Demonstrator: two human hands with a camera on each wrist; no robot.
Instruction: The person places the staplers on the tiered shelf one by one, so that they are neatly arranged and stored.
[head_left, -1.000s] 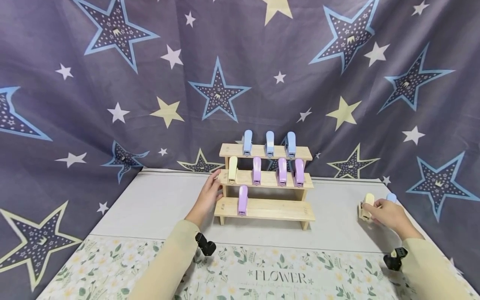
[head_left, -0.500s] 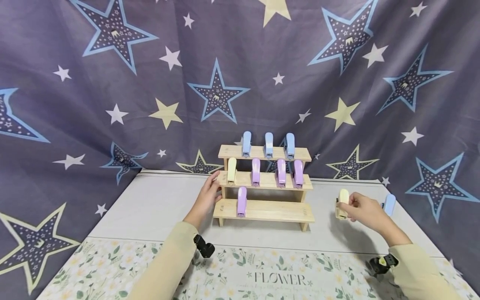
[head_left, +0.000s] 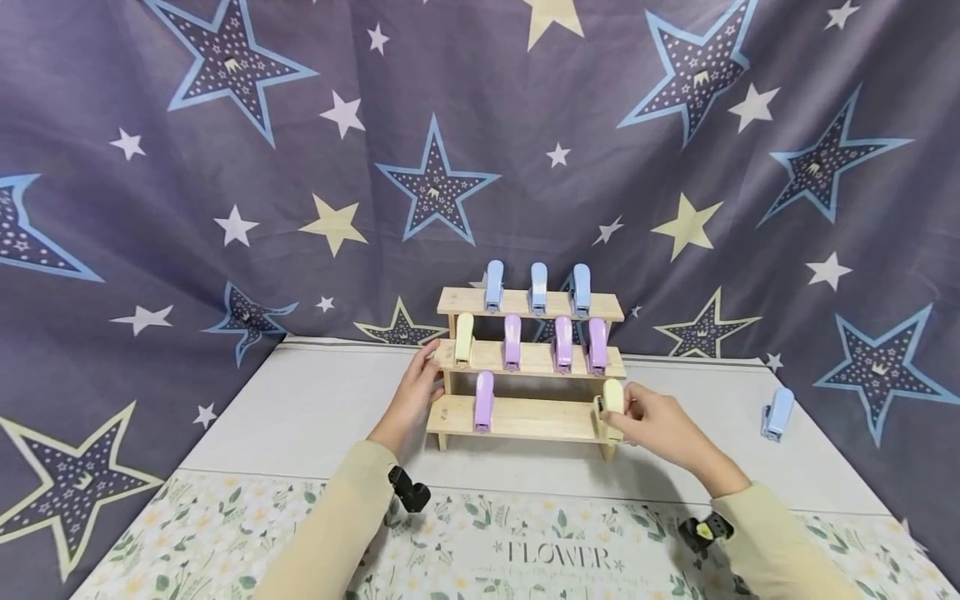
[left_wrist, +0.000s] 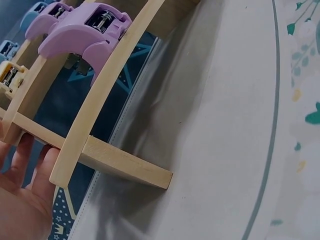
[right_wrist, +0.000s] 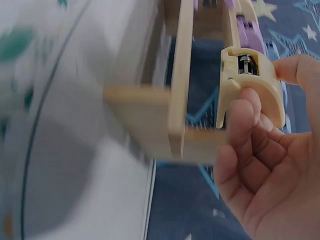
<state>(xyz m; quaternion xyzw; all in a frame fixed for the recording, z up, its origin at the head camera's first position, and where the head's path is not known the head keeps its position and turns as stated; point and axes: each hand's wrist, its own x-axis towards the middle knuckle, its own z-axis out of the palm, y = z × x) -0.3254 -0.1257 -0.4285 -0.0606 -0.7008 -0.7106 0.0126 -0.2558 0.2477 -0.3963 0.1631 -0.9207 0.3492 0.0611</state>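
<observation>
My right hand [head_left: 663, 425] pinches a cream hole punch [right_wrist: 272, 87] between thumb and fingers, upright at the right end of the lowest tier. Whether its base touches the wood is unclear. My left hand [head_left: 411, 396] grips the left end of the three-tier wooden shelf [head_left: 543, 418], with fingers [left_wrist: 45, 170] against its side. A purple hole punch [head_left: 484, 402] stands on the lowest tier's left part. On the middle tier are another cream hole punch [head_left: 464, 340] and three purple ones [head_left: 563, 344]. Three blue hole punches [head_left: 537, 288] line the top tier.
One blue hole punch [head_left: 778, 412] stands alone on the table at the far right. The white mat [head_left: 322, 400] meets a floral strip [head_left: 217, 542] at the front. A star-patterned curtain [head_left: 300, 158] hangs close behind the shelf.
My right hand has carried the cream hole punch leftward from the table's right side to the right end of the lowest tier. The left hand has stayed on the shelf.
</observation>
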